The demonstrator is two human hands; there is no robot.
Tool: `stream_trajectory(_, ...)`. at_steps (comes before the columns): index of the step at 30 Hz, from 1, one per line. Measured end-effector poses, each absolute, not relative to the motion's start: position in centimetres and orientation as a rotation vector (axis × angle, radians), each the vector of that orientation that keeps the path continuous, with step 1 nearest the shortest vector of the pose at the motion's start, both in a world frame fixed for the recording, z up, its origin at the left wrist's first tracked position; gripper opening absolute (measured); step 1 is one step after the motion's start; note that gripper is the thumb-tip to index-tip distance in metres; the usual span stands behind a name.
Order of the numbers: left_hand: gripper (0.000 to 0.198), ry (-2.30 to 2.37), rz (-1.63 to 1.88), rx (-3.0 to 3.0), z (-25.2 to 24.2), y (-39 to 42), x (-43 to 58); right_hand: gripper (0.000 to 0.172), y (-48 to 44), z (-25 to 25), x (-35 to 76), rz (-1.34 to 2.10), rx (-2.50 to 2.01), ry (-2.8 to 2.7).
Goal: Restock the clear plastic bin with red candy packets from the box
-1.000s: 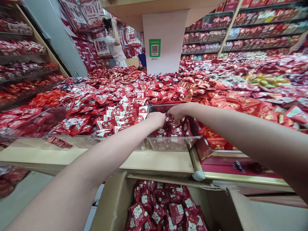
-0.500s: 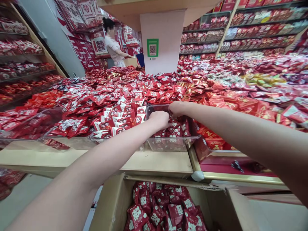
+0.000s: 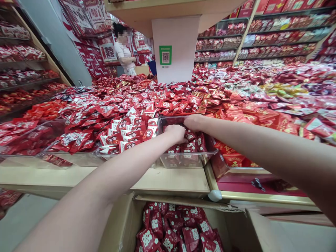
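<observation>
Both my hands reach into a clear plastic bin (image 3: 189, 160) that holds small dark red packets (image 3: 189, 147) with pale printed characters. My left hand (image 3: 175, 134) is curled downward over the packets near the middle of the bin. Just beyond it, toward the bin's far right corner, my right hand (image 3: 193, 122) is bent down with its fingers curled. The fingertips of both hands are largely hidden, so whatever they grip does not show. Below the counter, an open cardboard box (image 3: 123, 224) contains packets of the same dark red kind (image 3: 170, 231).
Neighbouring bins hold red-and-white packets (image 3: 131, 131) on the left and bright red packets (image 3: 233, 159) on the right. A white post (image 3: 175, 45) with a green code sign rises behind. A person (image 3: 124, 52) stands at the back left. The wooden counter edge (image 3: 170, 178) runs in front.
My right hand has dipped slightly lower at the bin's far side. My left hand has stayed nearly in place. The person at the back has drawn an arm in.
</observation>
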State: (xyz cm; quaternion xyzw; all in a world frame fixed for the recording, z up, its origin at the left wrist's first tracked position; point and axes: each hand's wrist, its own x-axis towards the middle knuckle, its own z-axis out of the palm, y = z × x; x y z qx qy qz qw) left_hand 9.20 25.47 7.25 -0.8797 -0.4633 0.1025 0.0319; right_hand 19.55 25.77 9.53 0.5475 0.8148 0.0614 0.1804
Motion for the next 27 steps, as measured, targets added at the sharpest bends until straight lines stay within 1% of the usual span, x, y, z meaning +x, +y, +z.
stream_trajectory(2, 0.057, -1.425, 0.325, -2.711, 7.3, 25.6, 9.3, 0.031, 25.7, 9.4, 19.5, 0.197, 1.463, 2.257)
stream_trajectory(5, 0.048, -1.421, 0.338, -2.713, 7.4, 25.6, 9.5, 0.034, 25.9, 9.2, 19.6, 0.141, 1.370, 2.151)
stream_trajectory(9, 0.042, -1.424, 0.345, -2.711, 7.3, 25.7, 9.5, 0.042, 26.7, 9.0, 20.0, 0.065, 1.297, 2.127)
stream_trajectory(11, 0.044, -1.424, 0.345, -2.720, 7.3, 25.8, 9.4, 0.045, 26.9, 8.9, 20.1, 0.065, 1.323, 2.101)
stream_trajectory(13, 0.051, -1.420, 0.345, -2.735, 7.3, 25.9, 9.2, 0.048, 26.9, 8.8, 20.1, 0.072, 1.340, 2.081)
stream_trajectory(15, 0.059, -1.416, 0.343, -2.747, 7.2, 26.0, 9.1, 0.047, 26.7, 8.9, 20.0, 0.073, 1.348, 2.089)
stream_trajectory(17, 0.063, -1.420, 0.340, -2.751, 7.2, 26.1, 9.2, 0.044, 26.6, 9.1, 19.9, 0.059, 1.375, 2.092)
stream_trajectory(19, 0.059, -1.443, 0.335, -2.748, 7.1, 26.1, 9.3, 0.040, 26.4, 9.3, 19.7, 0.047, 1.394, 2.097)
stream_trajectory(24, 0.037, -1.549, 0.264, -2.750, 7.3, 26.8, 9.2, 0.035, 26.6, 9.1, 19.4, 0.014, 1.354, 2.088)
stream_trajectory(27, 0.037, -1.612, 0.092, -2.762, 8.3, 28.0, 8.7, 0.034, 27.0, 8.8, 19.5, 0.007, 1.394, 2.081)
